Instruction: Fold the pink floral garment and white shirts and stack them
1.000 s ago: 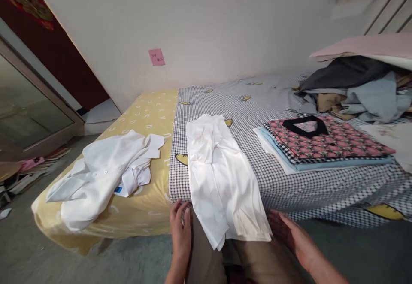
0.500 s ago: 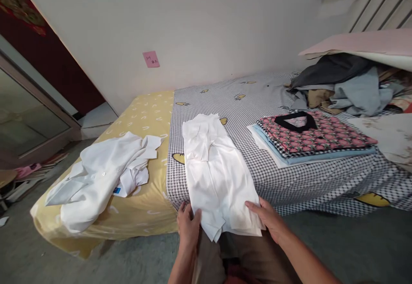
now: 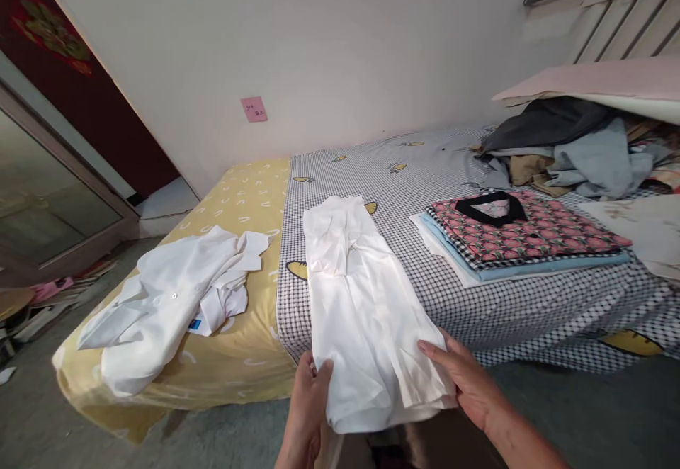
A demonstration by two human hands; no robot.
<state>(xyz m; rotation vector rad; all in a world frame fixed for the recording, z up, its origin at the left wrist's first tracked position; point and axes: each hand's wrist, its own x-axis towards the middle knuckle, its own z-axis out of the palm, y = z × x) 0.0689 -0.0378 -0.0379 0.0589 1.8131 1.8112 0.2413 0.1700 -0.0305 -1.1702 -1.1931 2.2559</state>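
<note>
A white shirt (image 3: 361, 306) lies lengthwise on the checked part of the bed, its sides folded inward and its near end reaching over the bed's front edge. My left hand (image 3: 312, 390) pinches the left corner of that near end, thumb on top. At the right corner my right hand (image 3: 457, 366) grips the cloth the same way, thumb above and fingers underneath. Between both hands the near end is held up off the edge. The fingers below the cloth are hidden.
Another white shirt (image 3: 170, 299) lies crumpled on the yellow sheet (image 3: 260, 348) at left. A stack of folded clothes, topped by a pink patterned shirt (image 3: 536, 232), sits at right. Behind it is a heap of dark and pale clothes (image 3: 589, 143) beneath a pink board (image 3: 595, 79).
Both hands have moved slightly apart, the right one farther right. The shirt's near end is spread wider and flatter, and the folded-over flap at its left corner has been straightened.
</note>
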